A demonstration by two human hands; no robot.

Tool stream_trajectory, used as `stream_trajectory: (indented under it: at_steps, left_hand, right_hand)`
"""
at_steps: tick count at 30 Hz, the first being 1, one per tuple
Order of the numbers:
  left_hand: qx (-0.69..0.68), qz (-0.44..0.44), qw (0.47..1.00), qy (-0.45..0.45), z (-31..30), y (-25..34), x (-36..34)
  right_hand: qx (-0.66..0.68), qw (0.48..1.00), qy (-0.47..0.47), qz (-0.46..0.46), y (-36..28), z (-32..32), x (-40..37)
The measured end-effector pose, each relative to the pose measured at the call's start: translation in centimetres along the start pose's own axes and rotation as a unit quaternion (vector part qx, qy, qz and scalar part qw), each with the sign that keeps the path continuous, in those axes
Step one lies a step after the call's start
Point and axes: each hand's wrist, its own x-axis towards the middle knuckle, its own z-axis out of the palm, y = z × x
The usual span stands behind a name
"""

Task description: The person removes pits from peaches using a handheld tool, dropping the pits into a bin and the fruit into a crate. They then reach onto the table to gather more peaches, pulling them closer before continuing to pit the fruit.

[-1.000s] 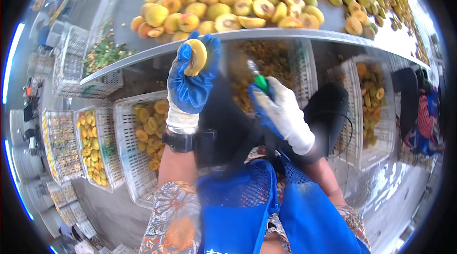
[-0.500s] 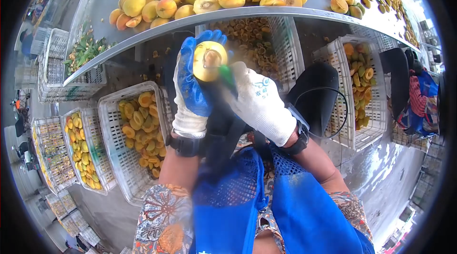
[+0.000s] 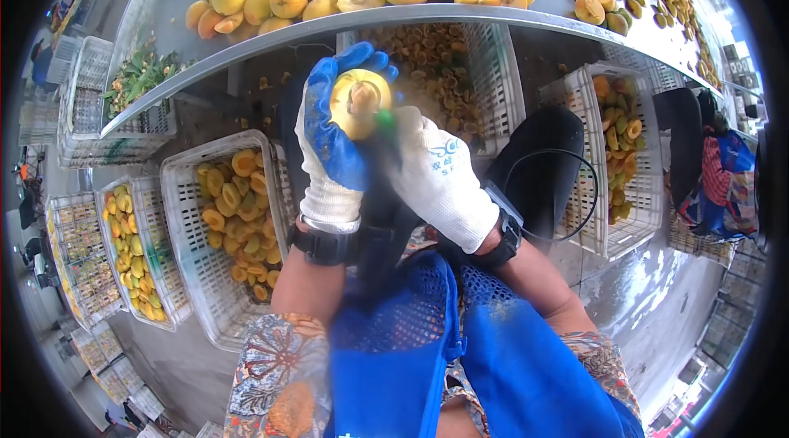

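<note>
A halved yellow peach (image 3: 352, 113) rests in the palm of my left hand (image 3: 327, 138), its cut face and pit turned up toward me. That hand wears a white glove with a blue coated palm, and the fingers curl around the fruit. My right hand (image 3: 440, 177), in a white glove, is closed on a small green-handled tool (image 3: 385, 119). The tool's green part shows at the right edge of the cut face; its tip is blurred and its rest is hidden by the fingers.
Many peaches, whole and halved (image 3: 288, 1), lie on the metal table (image 3: 197, 45) ahead. Under it sits a crate of scraps (image 3: 497, 89). Crates of peach halves stand left (image 3: 177, 191) and right (image 3: 579, 109). Green leaves (image 3: 148, 72) lie at the table's left corner.
Both hands keep their hold on the peach and the tool. The green part of the tool sits slightly lower against the cut face; the whole view has shifted a little.
</note>
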Motion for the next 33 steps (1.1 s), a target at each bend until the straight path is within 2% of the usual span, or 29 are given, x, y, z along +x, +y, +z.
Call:
stream_trajectory:
  at_steps: [3,6,10,14,16,18,20,21,23,26,29,30,31,32,33]
  left_hand:
    - [0.037,-0.007,0.999,0.009,-0.6,-0.3,0.4]
    - [0.223,0.037,0.974,-0.027,-2.0,-0.8,1.1]
    - [0.129,-0.104,0.986,0.018,-2.3,-1.0,1.5]
    - [0.172,-0.16,0.972,0.002,-3.7,-2.0,1.8]
    - [0.199,-0.196,0.96,-0.017,-4.0,-1.9,2.2]
    - [0.204,-0.218,0.954,-0.031,-4.2,-1.6,2.6]
    - [0.139,-0.201,0.968,-0.051,-4.6,-1.7,2.9]
    - [0.106,-0.193,0.973,-0.061,-4.5,-1.6,3.0]
    - [0.149,-0.194,0.969,-0.028,-4.3,-1.5,2.8]
    - [0.187,-0.194,0.963,-0.017,-4.9,-2.1,2.8]
    - [0.185,-0.204,0.961,0.007,-4.8,-2.7,2.7]
    - [0.2,-0.197,0.96,0.005,-5.0,-2.9,2.8]
    - [0.216,-0.191,0.957,0.004,-5.4,-3.1,2.9]
    - [0.232,-0.184,0.955,0.003,-5.4,-3.1,3.0]
    - [0.227,-0.181,0.957,0.005,-5.1,-3.0,3.0]
  right_hand:
    - [-0.013,0.999,-0.035,0.001,0.1,0.0,0.2]
    - [0.013,0.997,-0.072,0.007,0.4,0.0,-0.2]
    - [0.056,0.989,-0.131,0.034,1.5,0.4,-0.4]
    - [0.118,0.979,-0.157,0.05,2.5,0.9,-1.0]
    - [0.281,0.922,-0.222,0.147,2.7,1.0,-0.4]
    - [0.427,0.835,-0.262,0.225,2.7,0.9,0.1]
    - [0.555,0.73,-0.278,0.286,2.8,0.7,0.2]
    - [0.579,0.713,-0.278,0.282,2.8,0.6,0.2]
    - [0.625,0.677,-0.277,0.273,2.9,0.5,0.1]
    - [0.508,0.731,-0.294,0.347,1.7,0.6,0.3]
    - [0.461,0.772,-0.294,0.324,2.2,0.8,0.2]
    - [0.565,0.674,-0.317,0.356,2.1,-1.2,0.8]
    - [0.566,0.751,-0.282,0.193,3.2,-0.3,0.2]
    - [0.552,0.806,-0.213,0.036,3.7,0.2,-0.1]
    - [0.541,0.804,-0.236,0.071,4.0,0.4,-0.2]
